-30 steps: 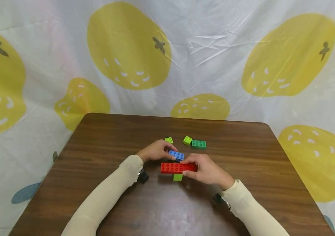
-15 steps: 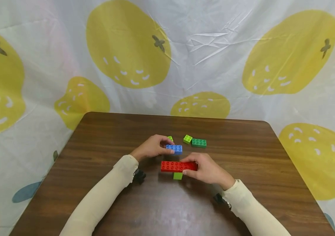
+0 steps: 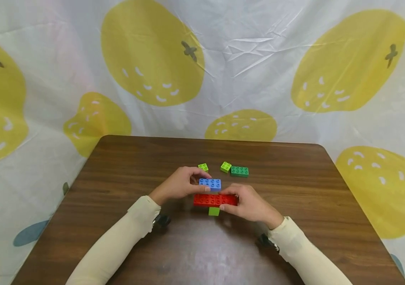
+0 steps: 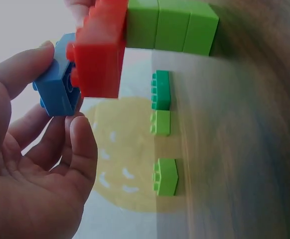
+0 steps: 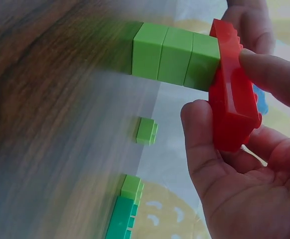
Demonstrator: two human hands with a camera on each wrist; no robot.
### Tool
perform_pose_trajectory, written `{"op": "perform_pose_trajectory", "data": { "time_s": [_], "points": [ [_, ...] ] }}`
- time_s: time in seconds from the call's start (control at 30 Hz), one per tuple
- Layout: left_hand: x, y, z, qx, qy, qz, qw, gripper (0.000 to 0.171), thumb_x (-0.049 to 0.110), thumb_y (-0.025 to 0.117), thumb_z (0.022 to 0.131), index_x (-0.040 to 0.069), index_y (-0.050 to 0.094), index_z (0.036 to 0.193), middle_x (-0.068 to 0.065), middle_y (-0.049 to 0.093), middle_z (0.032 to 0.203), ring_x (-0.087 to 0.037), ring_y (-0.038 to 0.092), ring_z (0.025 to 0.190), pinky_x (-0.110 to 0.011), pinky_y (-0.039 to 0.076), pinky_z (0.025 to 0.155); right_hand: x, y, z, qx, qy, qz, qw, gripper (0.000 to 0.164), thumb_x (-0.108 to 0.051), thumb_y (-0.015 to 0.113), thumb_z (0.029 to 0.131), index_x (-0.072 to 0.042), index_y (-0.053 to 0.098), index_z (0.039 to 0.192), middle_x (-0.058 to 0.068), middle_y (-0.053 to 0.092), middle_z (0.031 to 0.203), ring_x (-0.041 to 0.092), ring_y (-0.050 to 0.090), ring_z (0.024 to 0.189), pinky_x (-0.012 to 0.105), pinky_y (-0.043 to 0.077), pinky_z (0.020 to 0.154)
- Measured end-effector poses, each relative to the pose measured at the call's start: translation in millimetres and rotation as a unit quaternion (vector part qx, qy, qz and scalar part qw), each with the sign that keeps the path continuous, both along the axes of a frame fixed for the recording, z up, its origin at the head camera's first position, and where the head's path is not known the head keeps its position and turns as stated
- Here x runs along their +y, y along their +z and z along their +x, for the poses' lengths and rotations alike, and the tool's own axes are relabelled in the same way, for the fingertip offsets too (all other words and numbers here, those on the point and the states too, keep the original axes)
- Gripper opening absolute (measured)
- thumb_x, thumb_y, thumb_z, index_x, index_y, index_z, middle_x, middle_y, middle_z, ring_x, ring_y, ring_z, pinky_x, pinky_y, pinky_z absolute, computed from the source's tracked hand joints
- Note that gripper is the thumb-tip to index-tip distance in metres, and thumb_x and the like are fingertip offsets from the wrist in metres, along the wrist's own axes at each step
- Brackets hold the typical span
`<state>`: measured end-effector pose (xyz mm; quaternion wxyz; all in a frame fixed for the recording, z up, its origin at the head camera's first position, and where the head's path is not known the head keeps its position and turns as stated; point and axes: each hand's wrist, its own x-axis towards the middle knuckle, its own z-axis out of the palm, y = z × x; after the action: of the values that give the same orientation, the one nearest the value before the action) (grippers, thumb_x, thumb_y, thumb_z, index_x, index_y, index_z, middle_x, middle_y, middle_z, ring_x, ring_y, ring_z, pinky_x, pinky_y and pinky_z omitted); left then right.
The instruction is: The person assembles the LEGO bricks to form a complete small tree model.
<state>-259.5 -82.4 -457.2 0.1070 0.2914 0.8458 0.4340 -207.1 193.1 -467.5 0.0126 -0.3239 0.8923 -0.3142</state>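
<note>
My left hand (image 3: 177, 183) pinches a blue toy building brick (image 3: 210, 182) between thumb and fingers, studs up. In the left wrist view the blue brick (image 4: 55, 87) sits right at the studs of the red brick (image 4: 99, 64), slightly tilted to it. Two red bricks (image 3: 206, 200) lie end to end atop a column of three light green bricks (image 5: 176, 57). My right hand (image 3: 250, 204) grips the right-hand red brick (image 5: 229, 107), thumb on the near side and fingers on the far side. Its fingers cover part of that brick.
Behind the hands, two small light green bricks (image 3: 203, 167) and a dark green brick (image 3: 239, 171) lie on the brown wooden table (image 3: 145, 158). The dark green one is beside the right-hand small brick. A lemon-patterned curtain (image 3: 245, 79) hangs behind the table.
My left hand first lifts the blue brick back from the red bricks, then brings it down near them again, lined up more parallel. My right hand stays on the red brick.
</note>
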Motion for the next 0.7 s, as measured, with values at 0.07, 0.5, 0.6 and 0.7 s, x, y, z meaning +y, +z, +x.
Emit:
{"op": "perform_pose_trajectory", "data": {
  "time_s": [0.07,0.5,0.6,0.7],
  "points": [
    [-1,1.8,5.5,0.003,-0.001,0.006,1.0,0.041,0.038,0.086,0.09,0.018,0.077,0.124,0.002,0.074,0.115,-0.017,0.065,0.092,-0.03,0.058,0.083,1,-0.1,-0.1,0.0,-0.001,0.0,1.0,0.037,-0.031,0.086,0.09,-0.011,0.076,0.119,-0.003,0.075,0.108,0.01,0.063,0.091,0.028,0.056,0.08],
    [2,-0.3,28.4,0.032,-0.024,0.023,0.9989,0.038,0.033,0.086,0.09,0.017,0.076,0.123,0.003,0.074,0.109,-0.017,0.061,0.083,-0.026,0.055,0.072,5,-0.6,1.0,-0.01,-0.002,-0.016,1.0,0.035,-0.028,0.087,0.088,-0.013,0.075,0.117,-0.006,0.073,0.104,0.01,0.063,0.088,0.028,0.058,0.077],
    [2,-1.8,30.5,0.036,-0.026,0.021,0.9988,0.038,0.034,0.086,0.09,0.017,0.076,0.123,0.004,0.074,0.109,-0.02,0.061,0.082,-0.026,0.054,0.07,6,-1.3,1.7,-0.016,0.001,-0.02,1.0,0.035,-0.028,0.088,0.088,-0.013,0.075,0.117,-0.006,0.072,0.102,0.01,0.062,0.087,0.029,0.058,0.075],
    [2,-2.3,31.8,0.034,-0.032,0.023,0.9987,0.039,0.034,0.085,0.091,0.016,0.076,0.124,0.003,0.074,0.11,-0.024,0.062,0.084,-0.026,0.055,0.069,6,-2.1,1.4,-0.02,0.001,-0.021,1.0,0.035,-0.029,0.088,0.088,-0.012,0.075,0.116,-0.006,0.072,0.101,0.01,0.061,0.086,0.029,0.058,0.073]
  ]
}}
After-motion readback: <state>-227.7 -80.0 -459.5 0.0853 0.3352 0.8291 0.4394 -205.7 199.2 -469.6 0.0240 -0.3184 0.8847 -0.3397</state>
